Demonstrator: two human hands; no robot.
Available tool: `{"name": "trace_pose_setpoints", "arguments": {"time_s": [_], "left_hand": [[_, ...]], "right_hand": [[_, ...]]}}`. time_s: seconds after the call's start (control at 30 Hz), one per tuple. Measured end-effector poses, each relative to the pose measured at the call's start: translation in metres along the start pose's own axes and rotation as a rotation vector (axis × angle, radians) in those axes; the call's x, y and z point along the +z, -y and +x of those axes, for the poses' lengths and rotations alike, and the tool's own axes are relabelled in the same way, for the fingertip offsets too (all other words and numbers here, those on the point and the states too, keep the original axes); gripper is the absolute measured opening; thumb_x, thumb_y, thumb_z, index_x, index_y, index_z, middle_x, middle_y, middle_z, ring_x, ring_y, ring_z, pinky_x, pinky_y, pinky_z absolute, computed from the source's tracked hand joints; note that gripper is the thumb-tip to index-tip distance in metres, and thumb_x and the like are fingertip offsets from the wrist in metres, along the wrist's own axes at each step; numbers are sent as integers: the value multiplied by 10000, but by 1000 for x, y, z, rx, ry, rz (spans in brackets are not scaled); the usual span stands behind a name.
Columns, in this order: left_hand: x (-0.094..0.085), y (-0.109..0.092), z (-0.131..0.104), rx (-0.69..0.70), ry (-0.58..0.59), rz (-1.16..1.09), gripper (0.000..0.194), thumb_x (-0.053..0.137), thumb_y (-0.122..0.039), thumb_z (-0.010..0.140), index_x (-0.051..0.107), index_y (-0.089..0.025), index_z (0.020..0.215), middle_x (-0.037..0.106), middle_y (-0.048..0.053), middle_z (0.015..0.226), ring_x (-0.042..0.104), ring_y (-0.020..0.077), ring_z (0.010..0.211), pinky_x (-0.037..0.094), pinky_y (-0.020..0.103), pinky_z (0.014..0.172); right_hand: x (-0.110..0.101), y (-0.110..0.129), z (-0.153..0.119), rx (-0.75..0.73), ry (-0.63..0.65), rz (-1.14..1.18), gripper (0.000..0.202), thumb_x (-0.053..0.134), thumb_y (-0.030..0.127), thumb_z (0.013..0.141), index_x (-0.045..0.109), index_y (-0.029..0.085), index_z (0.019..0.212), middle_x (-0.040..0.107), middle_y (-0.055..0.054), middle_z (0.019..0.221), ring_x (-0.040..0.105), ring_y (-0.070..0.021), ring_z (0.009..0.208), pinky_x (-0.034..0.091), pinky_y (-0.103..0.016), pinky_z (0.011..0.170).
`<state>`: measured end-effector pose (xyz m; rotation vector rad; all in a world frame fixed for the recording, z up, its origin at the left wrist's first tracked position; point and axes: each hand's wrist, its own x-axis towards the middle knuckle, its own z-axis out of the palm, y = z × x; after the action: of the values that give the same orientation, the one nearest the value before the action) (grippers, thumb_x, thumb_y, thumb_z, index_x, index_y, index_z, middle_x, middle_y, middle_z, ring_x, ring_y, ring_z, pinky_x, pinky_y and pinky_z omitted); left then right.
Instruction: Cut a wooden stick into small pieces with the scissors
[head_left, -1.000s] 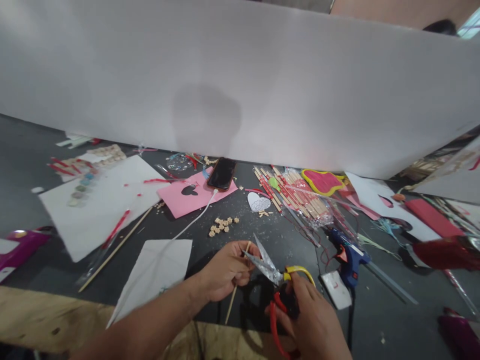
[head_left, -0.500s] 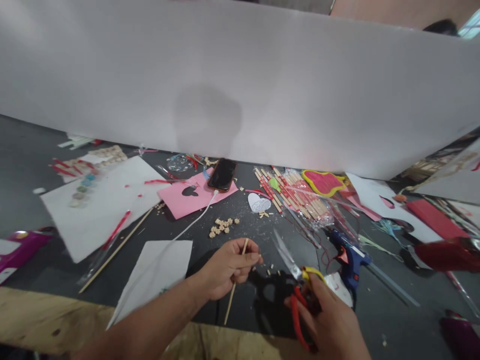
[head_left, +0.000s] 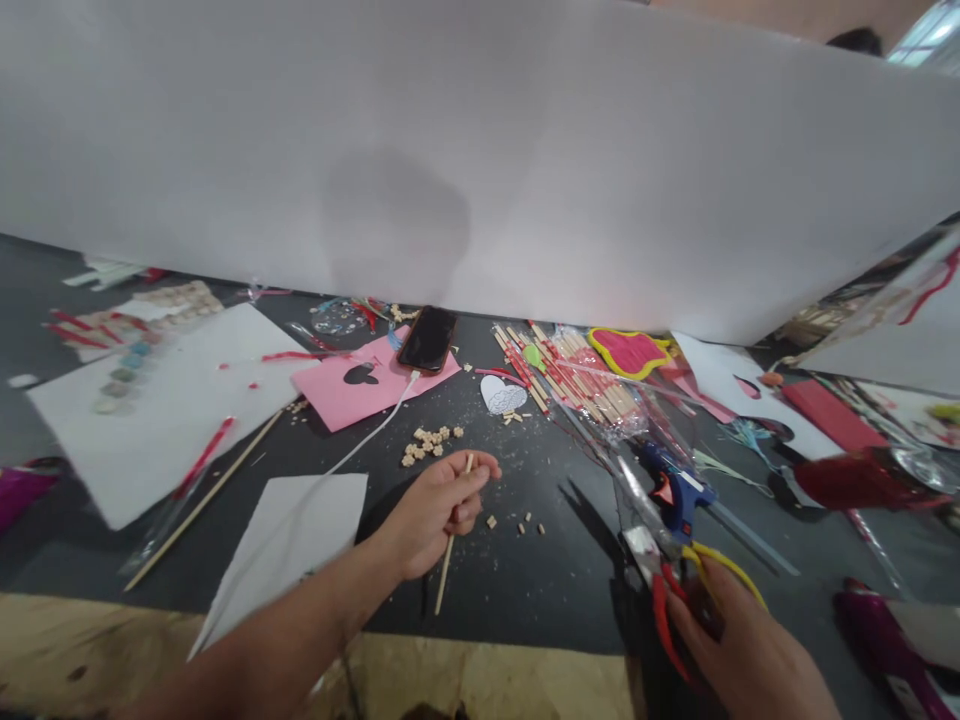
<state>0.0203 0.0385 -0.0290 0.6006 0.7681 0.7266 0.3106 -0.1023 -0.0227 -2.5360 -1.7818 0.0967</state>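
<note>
My left hand (head_left: 435,515) is closed around a thin wooden stick (head_left: 444,580), which slants down toward the table's near edge. On the right, my right hand (head_left: 750,640) grips scissors (head_left: 679,565) by their red and yellow handles, with the blades pointing up and left, parted. Several short cut bits of stick (head_left: 523,527) lie on the dark table between my hands. Just beyond my left hand is a cluster of small flower-like wooden pieces (head_left: 427,445). The scissors are well apart from the stick.
A phone (head_left: 427,340) on a cable rests over pink paper (head_left: 337,395). White sheets (head_left: 172,400) lie left. Bundled red-banded sticks (head_left: 592,380), a blue glue gun (head_left: 679,490) and a red can (head_left: 862,478) occupy the right. A white panel (head_left: 480,180) stands behind.
My right hand has carried the scissors rightward, away from the left hand. The left hand still holds the stick in nearly the same place. The whole view has shifted slightly.
</note>
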Motion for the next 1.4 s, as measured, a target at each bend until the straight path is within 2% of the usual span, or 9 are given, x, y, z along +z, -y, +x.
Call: {"name": "trace_pose_setpoints", "arguments": {"time_s": [0.07,0.17,0.47,0.77,0.93,1.03,1.17,1.27,1.4], "left_hand": [[1,0,0,6,-40,-1,189,570,-309,803,574,-146,899,541,25,886,291,-16,420,122,149,385],[0,1,0,3,-43,-1,264,495,-366,847,583,-131,931,553,47,862,287,-8,419,120,151,385],[-3,4,1,-6,-7,-5,222,509,-316,846,598,-122,909,557,42,806,291,-1,424,143,148,388],[1,2,0,4,-10,-38,208,572,-305,803,603,-123,899,565,40,766,349,17,455,192,148,405],[2,2,-2,-42,25,-21,206,599,-310,782,601,-126,875,552,25,723,343,21,452,178,151,404],[1,2,-1,-45,31,-1,195,593,-301,789,595,-125,871,546,21,724,336,22,456,173,155,409],[0,4,0,-47,56,23,174,585,-281,795,592,-123,868,544,22,731,331,24,464,170,161,417],[0,5,0,-55,75,45,177,590,-284,790,594,-121,861,549,25,732,331,24,462,168,164,417],[-1,3,-2,-58,67,60,163,596,-268,787,596,-122,857,546,20,728,333,23,465,166,160,418]], "right_hand": [[-6,-10,-4,66,-15,-30,320,421,534,758,543,250,841,657,-17,650,597,-176,421,386,-247,354],[-14,-17,-11,83,-33,-80,295,429,515,767,559,258,832,659,-11,637,605,-178,427,377,-243,355],[7,12,-12,-115,6,-212,415,441,546,775,613,221,967,701,-56,717,659,-231,552,466,-283,440],[8,8,1,-273,62,-189,367,488,456,772,602,191,999,696,-92,880,667,-239,736,505,-303,585],[-2,24,2,-171,52,-183,328,490,453,779,600,201,959,706,-75,785,672,-237,660,483,-287,519],[-11,31,0,-93,124,-120,305,493,497,774,615,233,865,706,-45,700,674,-236,619,479,-279,505],[-9,37,-4,-13,144,18,331,449,511,799,601,243,921,714,-39,787,680,-217,667,491,-262,530],[-1,46,-10,-34,109,42,399,406,484,830,554,191,1057,708,-71,843,676,-218,706,496,-272,562],[-1,59,-17,-130,33,-18,331,377,386,859,575,176,1024,695,-99,904,667,-214,765,475,-269,603]]}}
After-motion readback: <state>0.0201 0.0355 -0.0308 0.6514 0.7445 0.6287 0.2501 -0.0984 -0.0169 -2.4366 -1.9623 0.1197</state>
